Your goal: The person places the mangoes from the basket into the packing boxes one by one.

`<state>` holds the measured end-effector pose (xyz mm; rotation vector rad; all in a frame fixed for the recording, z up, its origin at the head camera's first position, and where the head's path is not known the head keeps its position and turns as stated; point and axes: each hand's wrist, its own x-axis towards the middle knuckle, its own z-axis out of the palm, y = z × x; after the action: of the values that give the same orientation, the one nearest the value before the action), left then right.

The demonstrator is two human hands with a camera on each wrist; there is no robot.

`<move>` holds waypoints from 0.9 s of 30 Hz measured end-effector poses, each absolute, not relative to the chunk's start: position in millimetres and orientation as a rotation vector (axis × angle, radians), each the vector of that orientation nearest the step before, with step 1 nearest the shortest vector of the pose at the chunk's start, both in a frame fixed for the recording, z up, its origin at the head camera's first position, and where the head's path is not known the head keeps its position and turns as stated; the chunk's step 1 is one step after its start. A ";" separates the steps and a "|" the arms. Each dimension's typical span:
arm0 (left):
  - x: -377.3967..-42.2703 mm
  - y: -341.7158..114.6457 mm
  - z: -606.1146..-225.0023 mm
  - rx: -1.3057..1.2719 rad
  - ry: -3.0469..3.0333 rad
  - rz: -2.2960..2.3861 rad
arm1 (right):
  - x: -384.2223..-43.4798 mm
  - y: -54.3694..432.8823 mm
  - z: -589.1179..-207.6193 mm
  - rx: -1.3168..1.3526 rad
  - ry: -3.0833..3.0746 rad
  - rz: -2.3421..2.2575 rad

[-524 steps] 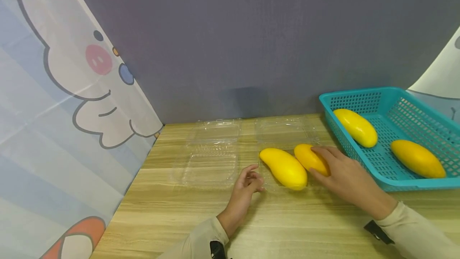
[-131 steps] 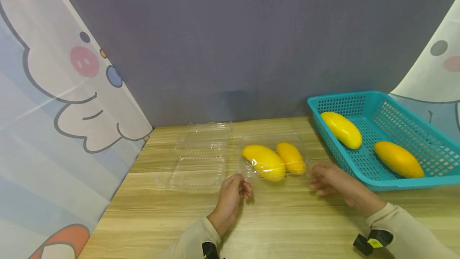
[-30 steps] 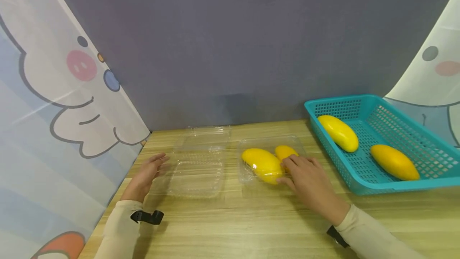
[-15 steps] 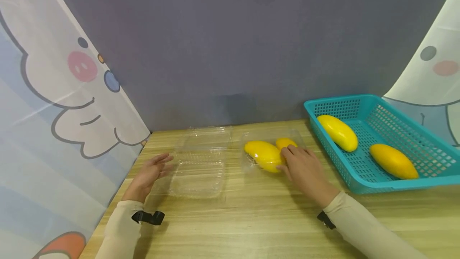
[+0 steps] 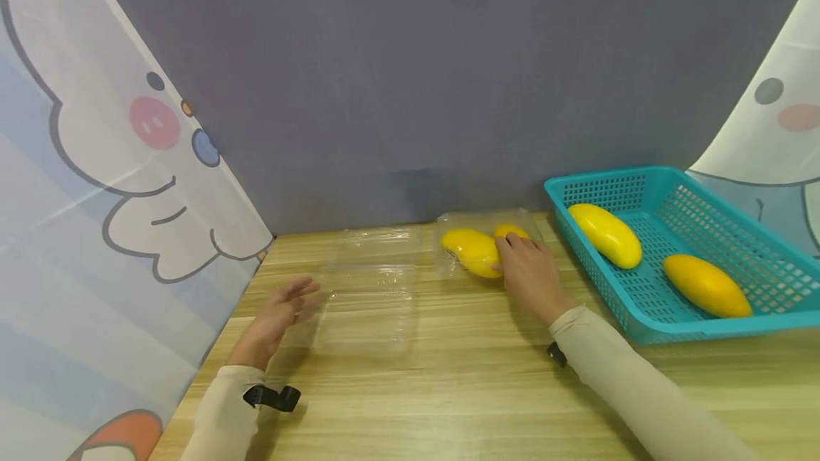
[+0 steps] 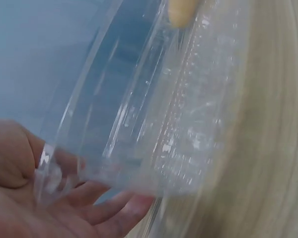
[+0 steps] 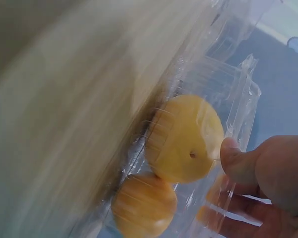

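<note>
My right hand (image 5: 528,272) grips a closed clear plastic clamshell box (image 5: 479,220), thumb at its front side and fingers over the lid. Inside lie two yellow mangoes, a larger one (image 5: 470,250) at left and a smaller one (image 5: 510,231) partly hidden by the hand. In the right wrist view the thumb (image 7: 233,158) presses on the lid's edge. My left hand (image 5: 275,322) is at the left side of an open clamshell box (image 5: 365,322) with nothing in it. Its fingers are loosely extended and overlap the clear rim in the left wrist view.
A turquoise basket (image 5: 647,329) at the right holds two more mangoes, one bright yellow (image 5: 605,235) and one deeper yellow (image 5: 707,286). A grey wall (image 5: 410,91) stands behind the wooden table (image 5: 448,390). A cartoon-print cloth (image 5: 83,247) hangs along the left.
The right box's lid has come down over its mangoes. In the last second my right hand has moved that box back toward the wall. Earlier, my left hand went to the open box's left side.
</note>
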<state>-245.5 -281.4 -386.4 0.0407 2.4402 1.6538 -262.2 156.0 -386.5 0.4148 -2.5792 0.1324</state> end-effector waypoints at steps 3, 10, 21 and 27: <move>-244.1 -278.4 -388.0 0.088 2.427 1.623 | -271.8 157.6 -383.6 0.397 -2.625 0.135; -239.0 -274.3 -388.4 0.204 2.336 1.629 | -286.5 160.7 -380.0 0.396 -2.665 0.172; -244.1 -274.6 -415.4 0.379 2.058 1.817 | -296.5 171.1 -375.3 0.350 -2.744 0.173; -247.0 -279.1 -431.4 0.616 1.760 2.052 | -300.7 171.9 -373.3 0.400 -2.743 0.208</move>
<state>-247.0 -279.1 -431.4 0.6161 1.7600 2.0518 -300.7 171.9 -373.3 0.3999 -2.7427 0.2079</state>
